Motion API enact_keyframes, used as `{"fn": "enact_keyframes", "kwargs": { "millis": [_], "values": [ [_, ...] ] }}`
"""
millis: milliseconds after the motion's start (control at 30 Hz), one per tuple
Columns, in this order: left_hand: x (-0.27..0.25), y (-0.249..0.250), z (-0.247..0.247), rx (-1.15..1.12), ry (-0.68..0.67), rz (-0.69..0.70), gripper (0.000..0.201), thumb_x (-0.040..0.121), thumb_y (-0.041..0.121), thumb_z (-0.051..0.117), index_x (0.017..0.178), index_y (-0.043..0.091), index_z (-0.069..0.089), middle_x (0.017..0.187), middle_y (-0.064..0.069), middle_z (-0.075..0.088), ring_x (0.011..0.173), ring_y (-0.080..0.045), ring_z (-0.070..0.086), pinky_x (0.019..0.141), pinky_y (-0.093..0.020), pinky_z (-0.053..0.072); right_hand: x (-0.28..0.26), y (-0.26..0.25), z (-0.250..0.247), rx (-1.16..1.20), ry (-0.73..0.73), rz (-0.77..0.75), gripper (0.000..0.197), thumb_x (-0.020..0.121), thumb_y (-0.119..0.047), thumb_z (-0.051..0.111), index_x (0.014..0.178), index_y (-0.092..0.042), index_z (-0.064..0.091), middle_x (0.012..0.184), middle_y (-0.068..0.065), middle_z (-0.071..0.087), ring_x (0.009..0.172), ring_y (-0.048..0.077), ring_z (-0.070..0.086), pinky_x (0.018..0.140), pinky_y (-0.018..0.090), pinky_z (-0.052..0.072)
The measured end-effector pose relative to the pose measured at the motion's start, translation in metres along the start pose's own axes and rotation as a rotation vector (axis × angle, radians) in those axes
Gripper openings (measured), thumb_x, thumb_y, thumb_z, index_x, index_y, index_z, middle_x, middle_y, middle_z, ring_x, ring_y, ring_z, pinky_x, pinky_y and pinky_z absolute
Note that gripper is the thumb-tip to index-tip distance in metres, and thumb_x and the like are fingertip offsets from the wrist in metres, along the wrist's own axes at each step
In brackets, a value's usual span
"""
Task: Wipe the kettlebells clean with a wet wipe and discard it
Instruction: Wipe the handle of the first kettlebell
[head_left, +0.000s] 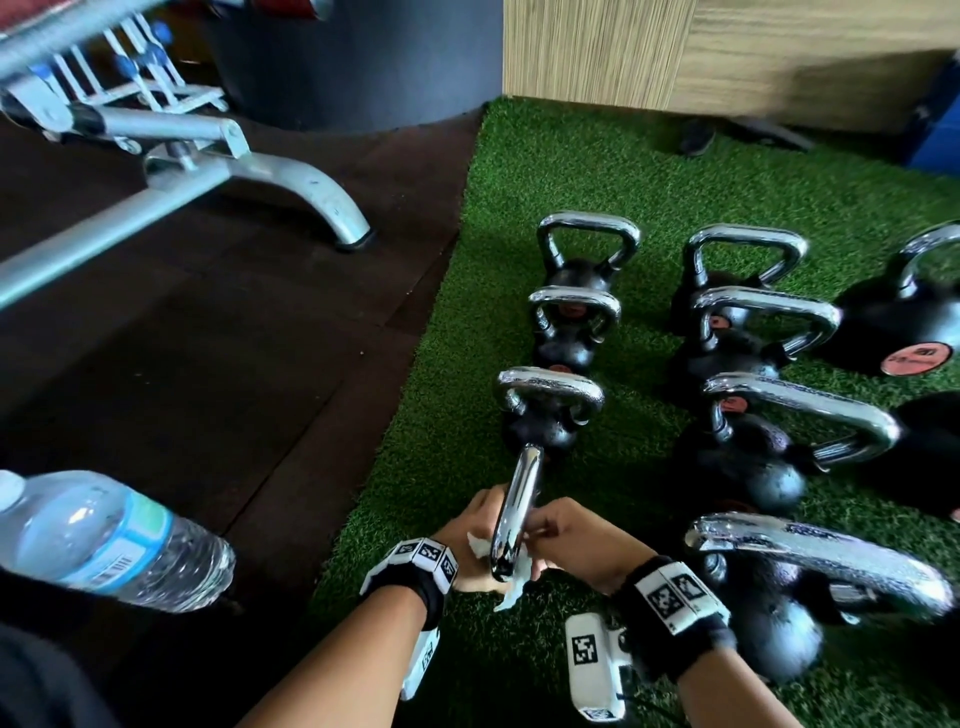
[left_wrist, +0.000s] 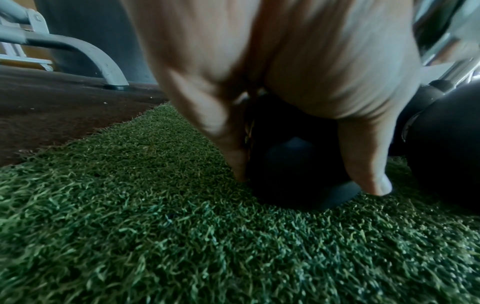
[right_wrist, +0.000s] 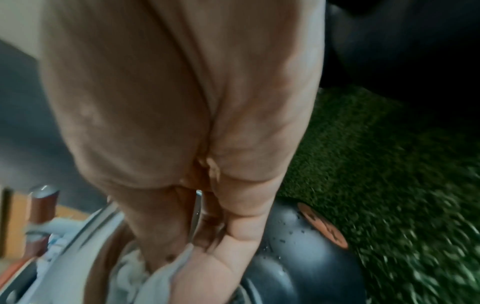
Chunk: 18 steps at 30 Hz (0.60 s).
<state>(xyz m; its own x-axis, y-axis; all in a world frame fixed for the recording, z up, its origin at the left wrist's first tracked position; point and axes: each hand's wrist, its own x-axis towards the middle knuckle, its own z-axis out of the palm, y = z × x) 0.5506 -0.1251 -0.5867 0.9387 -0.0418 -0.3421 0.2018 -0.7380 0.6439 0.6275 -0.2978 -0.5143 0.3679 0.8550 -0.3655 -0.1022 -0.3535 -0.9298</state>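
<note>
A: Head view, lower centre of frame. Nearest kettlebell (head_left: 514, 525) of the left column shows its chrome handle end-on, running up the frame between both hands. It sits on the green turf (head_left: 571, 171).

B: Left hand (head_left: 467, 540)?

A: On the left side of the handle. A crumpled white wet wipe (head_left: 511, 592) shows between this hand and the handle, with a tail hanging below. Left wrist view: the fingers (left_wrist: 363, 164) and thumb reach down on either side of the black ball. Which hand pinches the wipe, I cannot tell.

B: Right hand (head_left: 571, 540)?

A: On the right side of the handle, fingers curled in toward the chrome. Right wrist view is blurred, but the wipe (right_wrist: 130, 273) is bunched against the fingertips at the lower left of that frame, beside the chrome bar. The black ball there carries water droplets and an orange round label.

B: Other kettlebells?

A: Three more run up the frame above the near one in the left column (head_left: 550, 410), four in the middle column (head_left: 748, 452), larger ones at the right edge. All upright on turf, chrome handles, black bodies.

B: Surroundings?

A: Dark floor (head_left: 208, 364) in the left half; a grey bench frame (head_left: 260, 171) at upper left; a clear water bottle (head_left: 114, 540) at lower left, very near the camera. Black wristbands with printed markers on both wrists.
</note>
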Motion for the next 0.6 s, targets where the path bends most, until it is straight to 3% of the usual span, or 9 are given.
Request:
{"fn": "enact_keyframes", "kwargs": {
  "millis": [67,200,267,333,400,467,533,600],
  "values": [
    [0.002,-0.004,0.002,-0.069,0.001,-0.037,0.094,0.072,0.035,0.08,0.15,0.021,0.031,0.152,-0.004,0.029,0.138,-0.02,0.038,0.117,-0.035,0.035,-0.005,0.005,0.001,0.19,-0.059,-0.023,0.018,0.089,0.008,0.059,0.104,0.013,0.068,0.093,0.022,0.068,0.074,0.019,0.061,0.07,0.027,0.051],
    [0.002,0.001,0.003,-0.011,-0.006,-0.071,0.104,0.056,0.062,0.067,0.146,0.032,0.025,0.139,0.008,0.027,0.125,-0.014,0.044,0.11,-0.032,0.042,-0.008,0.014,0.002,0.365,-0.089,-0.082,0.023,0.087,0.007,0.062,0.107,0.019,0.062,0.098,0.025,0.063,0.079,0.022,0.058,0.072,0.027,0.048],
    [0.002,0.0,0.004,-0.006,0.008,-0.057,0.115,0.049,0.063,0.064,0.149,0.029,0.019,0.143,0.005,0.024,0.128,-0.016,0.044,0.112,-0.034,0.043,-0.006,0.017,0.004,0.41,-0.069,-0.092,0.023,0.087,0.0,0.065,0.105,0.014,0.066,0.094,0.022,0.066,0.077,0.02,0.061,0.071,0.026,0.05],
    [0.003,-0.001,0.004,0.047,-0.007,-0.03,0.116,0.048,0.062,0.064,0.15,0.026,0.023,0.149,-0.002,0.023,0.133,-0.019,0.039,0.115,-0.035,0.04,-0.003,0.02,0.008,0.5,-0.024,-0.108,0.022,0.087,-0.007,0.068,0.105,0.006,0.07,0.092,0.015,0.07,0.076,0.018,0.065,0.07,0.027,0.053],
    [0.003,0.003,0.003,0.185,-0.057,0.006,0.092,0.057,0.059,0.07,0.139,0.027,0.042,0.15,-0.008,0.03,0.136,-0.024,0.03,0.118,-0.04,0.035,0.0,0.024,0.011,0.612,0.026,-0.143,0.023,0.087,-0.009,0.068,0.106,0.005,0.069,0.091,0.015,0.071,0.074,0.019,0.068,0.065,0.025,0.055],
    [0.0,0.007,0.003,0.246,-0.066,0.049,0.063,0.071,0.054,0.072,0.124,0.026,0.052,0.14,-0.012,0.046,0.133,-0.031,0.034,0.115,-0.047,0.036,0.001,0.026,0.013,0.618,0.054,-0.157,0.029,0.086,-0.013,0.071,0.108,0.006,0.067,0.091,0.016,0.071,0.073,0.02,0.068,0.06,0.024,0.054],
    [-0.003,0.011,0.002,0.229,-0.044,0.062,0.059,0.077,0.048,0.074,0.125,0.024,0.049,0.136,-0.014,0.05,0.131,-0.032,0.04,0.113,-0.048,0.038,0.003,0.027,0.014,0.548,0.07,-0.154,0.037,0.081,-0.019,0.079,0.107,0.004,0.068,0.093,0.019,0.071,0.076,0.023,0.07,0.063,0.027,0.056],
    [-0.006,0.015,-0.001,0.162,0.025,0.1,0.055,0.077,0.041,0.08,0.122,0.024,0.053,0.135,-0.015,0.048,0.128,-0.033,0.043,0.111,-0.049,0.039,0.005,0.027,0.013,0.473,0.13,-0.176,0.033,0.079,-0.014,0.079,0.106,0.003,0.07,0.097,0.023,0.071,0.083,0.029,0.07,0.07,0.035,0.058]
  ]
}}
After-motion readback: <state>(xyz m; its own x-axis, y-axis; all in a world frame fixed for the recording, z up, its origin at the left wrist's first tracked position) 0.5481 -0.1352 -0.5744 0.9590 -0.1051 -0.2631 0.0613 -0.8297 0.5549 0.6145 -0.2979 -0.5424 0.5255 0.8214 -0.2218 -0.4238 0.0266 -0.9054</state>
